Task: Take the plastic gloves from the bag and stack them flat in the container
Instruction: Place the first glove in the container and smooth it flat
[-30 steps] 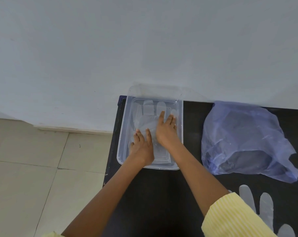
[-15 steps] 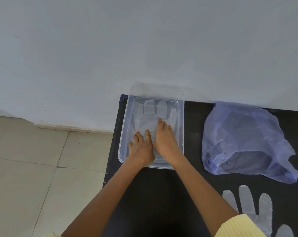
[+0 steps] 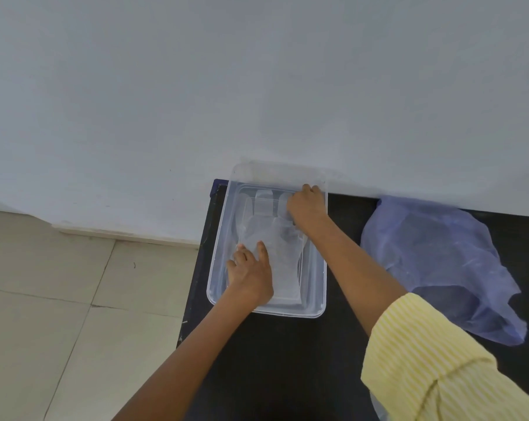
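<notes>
A clear plastic container (image 3: 217, 278) sits at the black table's far left corner against the wall. Clear plastic gloves (image 3: 264, 229) lie flat inside it, fingers pointing toward the wall. My left hand (image 3: 249, 273) rests palm down on the cuff end of the gloves, fingers spread. My right hand (image 3: 305, 203) is at the far right of the container over the glove fingertips, its fingers curled down; what they touch is hidden. The translucent blue bag (image 3: 439, 262) lies crumpled to the right of the container.
The black table (image 3: 287, 360) ends at its left edge beside the container, with tiled floor (image 3: 59, 299) below. A pale wall (image 3: 257, 86) stands directly behind. My yellow striped sleeve (image 3: 433, 360) covers the near right of the table.
My right hand has slid from the middle of the gloves up to the far right end of the container. My left hand has stayed on the cuff end. The view has shifted.
</notes>
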